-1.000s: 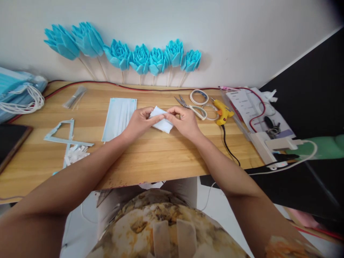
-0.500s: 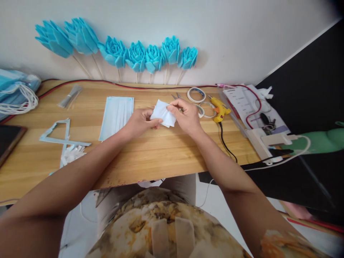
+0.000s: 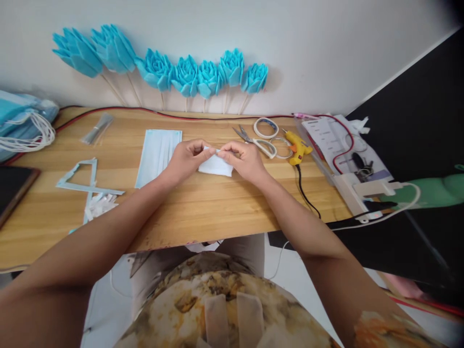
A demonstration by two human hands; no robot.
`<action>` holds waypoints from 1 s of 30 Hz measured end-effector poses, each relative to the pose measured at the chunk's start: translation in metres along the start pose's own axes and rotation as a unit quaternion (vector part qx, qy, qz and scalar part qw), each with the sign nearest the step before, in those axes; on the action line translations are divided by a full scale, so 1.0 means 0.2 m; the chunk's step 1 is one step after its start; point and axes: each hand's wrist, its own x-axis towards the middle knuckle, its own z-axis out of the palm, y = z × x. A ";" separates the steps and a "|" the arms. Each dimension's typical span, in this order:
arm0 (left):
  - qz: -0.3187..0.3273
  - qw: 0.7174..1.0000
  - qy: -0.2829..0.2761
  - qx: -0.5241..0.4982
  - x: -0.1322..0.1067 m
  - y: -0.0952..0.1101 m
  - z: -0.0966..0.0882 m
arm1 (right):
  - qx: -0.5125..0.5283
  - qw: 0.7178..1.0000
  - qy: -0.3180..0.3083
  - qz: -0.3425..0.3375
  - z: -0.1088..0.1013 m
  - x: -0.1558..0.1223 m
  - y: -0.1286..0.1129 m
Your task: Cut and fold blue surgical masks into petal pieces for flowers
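Observation:
A small white piece of fabric hangs between my hands, close above the wooden table. My left hand pinches its upper edge between thumb and fingers. Right beside it, my right hand grips the same edge, and the two thumbs nearly meet. Left of my left hand lies a flat light-blue face mask sheet with pleats. Scissors with pale handles rest just behind my right hand.
A yellow glue gun and tape rolls lie to the right, near a power strip. Blue fabric flowers on sticks lean against the wall. Cut strips and white scraps lie left, beside a dark tablet.
The white fabric has turned from a slanted position to hang with its edge upward. Both hands have come closer together along that edge, and the right hand has uncovered more of the scissors.

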 end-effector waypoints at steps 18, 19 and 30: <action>-0.037 0.992 0.098 -0.064 0.02 -0.06 -0.01 | 0.102 0.994 -0.034 0.037 -0.09 0.04 0.08; -0.038 0.993 0.095 -0.054 0.02 -0.05 -0.01 | 0.106 0.993 -0.036 0.041 -0.09 0.04 0.07; -0.075 0.995 -0.041 -0.043 0.02 -0.02 0.04 | 0.119 0.992 0.026 0.043 -0.04 0.04 0.08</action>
